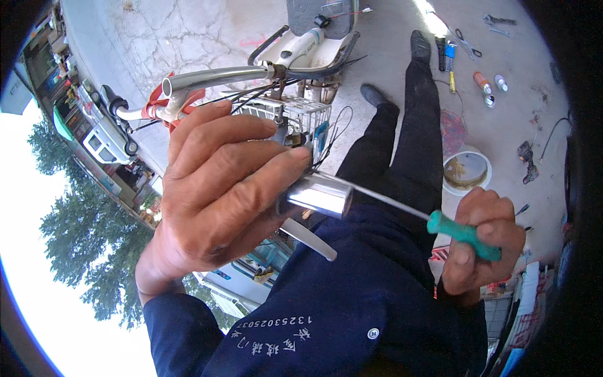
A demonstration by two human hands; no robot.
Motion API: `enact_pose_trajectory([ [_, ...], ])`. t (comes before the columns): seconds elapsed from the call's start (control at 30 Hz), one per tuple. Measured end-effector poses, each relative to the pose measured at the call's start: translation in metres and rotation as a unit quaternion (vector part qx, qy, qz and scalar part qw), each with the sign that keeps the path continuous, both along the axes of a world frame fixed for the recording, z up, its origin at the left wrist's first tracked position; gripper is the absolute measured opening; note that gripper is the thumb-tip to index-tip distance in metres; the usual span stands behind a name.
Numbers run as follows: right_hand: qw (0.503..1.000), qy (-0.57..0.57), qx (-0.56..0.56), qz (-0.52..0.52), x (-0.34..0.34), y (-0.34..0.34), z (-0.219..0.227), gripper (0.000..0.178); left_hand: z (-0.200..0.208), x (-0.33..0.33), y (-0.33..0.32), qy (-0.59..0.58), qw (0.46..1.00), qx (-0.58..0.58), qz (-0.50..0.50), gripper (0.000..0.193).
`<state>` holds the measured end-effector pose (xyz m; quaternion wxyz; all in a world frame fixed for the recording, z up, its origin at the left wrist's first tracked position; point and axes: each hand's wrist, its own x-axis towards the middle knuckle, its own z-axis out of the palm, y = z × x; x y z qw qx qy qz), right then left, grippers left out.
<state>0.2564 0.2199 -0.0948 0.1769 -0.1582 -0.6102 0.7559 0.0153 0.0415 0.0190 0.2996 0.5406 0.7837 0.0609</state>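
Observation:
My left hand (220,182) is wrapped round a bare, shiny metal handlebar end (323,196), whose open tube points right. A grey brake lever (311,240) sticks out below it. My right hand (480,251) grips the green handle of a screwdriver (463,234). Its thin shaft runs left along the top of the tube to the fingertips of my left hand, where the tip is hidden. Beyond lies the other curved handlebar (220,77), with a red cloth or strip (156,103) tied near it.
A white wire basket (314,112) and a white and black seat part (314,47) belong to the vehicle. On the concrete floor lie wrenches (500,24), scissors (468,45), a yellow-handled tool (451,81) and an orange can (482,83). A white bucket (487,169) stands at right.

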Motion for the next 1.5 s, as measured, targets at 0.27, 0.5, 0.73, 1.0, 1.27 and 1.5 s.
enact_pose_trajectory([
  [0.27,0.990,-0.056,0.001,-0.127,0.026,0.014,0.014,0.031,-0.007,0.016,0.039,-0.005,0.994,0.105,-0.036,0.050],
  [0.5,0.989,0.009,0.074,-0.128,0.053,0.033,0.064,0.024,0.027,0.049,0.045,-0.116,0.976,0.175,0.064,0.051],
  [0.73,0.919,0.091,0.373,0.095,0.044,0.046,0.180,0.048,0.064,0.109,-0.039,-0.328,0.839,0.307,0.308,0.049],
  [1.0,0.793,0.145,0.537,0.249,0.005,-0.063,0.267,0.046,0.062,0.190,-0.157,-0.284,0.706,0.400,0.511,0.025],
  [1.27,0.708,0.332,0.478,0.401,-0.033,-0.113,0.261,0.027,0.038,0.247,-0.202,-0.282,0.583,0.441,0.622,0.016],
  [1.5,0.671,0.384,0.376,0.510,-0.072,-0.103,0.218,0.018,-0.035,0.269,-0.176,-0.348,0.540,0.481,0.597,0.016],
])
